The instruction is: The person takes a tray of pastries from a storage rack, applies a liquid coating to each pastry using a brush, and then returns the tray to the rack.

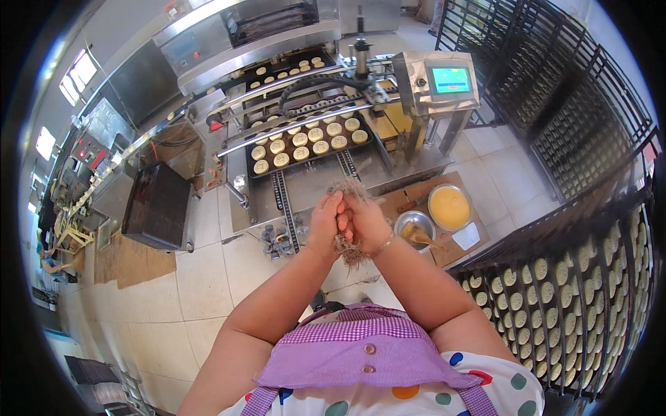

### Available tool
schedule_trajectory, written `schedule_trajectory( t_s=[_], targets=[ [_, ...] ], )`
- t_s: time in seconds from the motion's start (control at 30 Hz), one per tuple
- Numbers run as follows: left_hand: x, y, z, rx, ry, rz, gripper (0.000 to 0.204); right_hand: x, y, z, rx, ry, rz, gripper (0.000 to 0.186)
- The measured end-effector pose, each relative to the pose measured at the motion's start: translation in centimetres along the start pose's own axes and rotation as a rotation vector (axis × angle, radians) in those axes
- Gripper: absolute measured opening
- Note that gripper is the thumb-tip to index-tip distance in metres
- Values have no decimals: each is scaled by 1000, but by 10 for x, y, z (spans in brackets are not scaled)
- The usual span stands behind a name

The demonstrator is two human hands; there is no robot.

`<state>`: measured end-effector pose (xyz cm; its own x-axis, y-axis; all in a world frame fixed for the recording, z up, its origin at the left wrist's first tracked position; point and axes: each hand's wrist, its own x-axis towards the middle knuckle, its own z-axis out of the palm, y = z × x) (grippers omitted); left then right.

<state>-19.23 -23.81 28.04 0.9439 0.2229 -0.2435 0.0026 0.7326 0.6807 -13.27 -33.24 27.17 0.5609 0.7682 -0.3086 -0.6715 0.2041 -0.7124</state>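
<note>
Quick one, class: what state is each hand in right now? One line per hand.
Left hand: closed, gripping a ragged brownish cloth.
Right hand: closed on the same cloth, pressed against the left.

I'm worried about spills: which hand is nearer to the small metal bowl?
Right. The right hand is just to the left of the small metal bowl in the picture; the left hand is farther left, beyond the right hand.

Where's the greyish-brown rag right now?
Near the middle of the head view, slightly right of centre, the rag is bunched between the left hand and right hand, left of the metal bowl.
</note>
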Motion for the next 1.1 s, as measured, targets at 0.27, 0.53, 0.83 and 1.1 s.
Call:
schedule_trajectory(
  t_s=[0.27, 0.53, 0.83, 1.1],
  targets=[
    [-21, -39, 32, 172, 162, 315, 34, 55, -1, -7, -654, 396, -891, 43],
    [35, 27, -44, 389, 189, 390, 40, -20, 53, 35, -845, -101, -572, 70],
    [17, -21, -5, -300, -187, 38, 50, -25, 6, 22, -919, 135, -867, 64],
    [14, -4, 14, -268, -165, 44, 65, -29, 8, 35, -994, 238, -998, 45]
  ],
)
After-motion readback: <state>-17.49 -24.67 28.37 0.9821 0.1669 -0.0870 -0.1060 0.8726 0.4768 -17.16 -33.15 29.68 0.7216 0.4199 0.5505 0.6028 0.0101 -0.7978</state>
